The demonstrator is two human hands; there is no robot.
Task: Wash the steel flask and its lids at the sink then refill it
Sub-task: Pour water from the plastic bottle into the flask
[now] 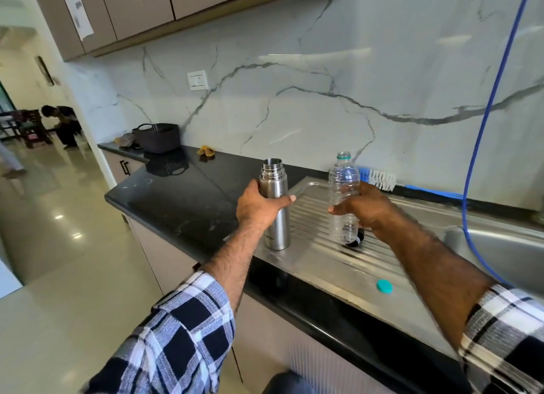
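The steel flask [276,226] stands upright and uncapped on the near left corner of the steel drainboard [329,261]. My left hand [259,206] grips its upper body. My right hand [363,206] holds a clear plastic water bottle [343,181], open at the top, upright above the drainboard. A small black lid [356,241] lies on the drainboard behind the bottle's base, partly hidden. A teal bottle cap [384,286] lies near the drainboard's front edge.
The sink basin [506,246] is at the right, with a blue hose [482,128] hanging into it. A bottle brush [379,179] lies by the marble wall. A dark basket [157,137] and a yellow cloth [206,152] sit on the black counter [176,199] to the left.
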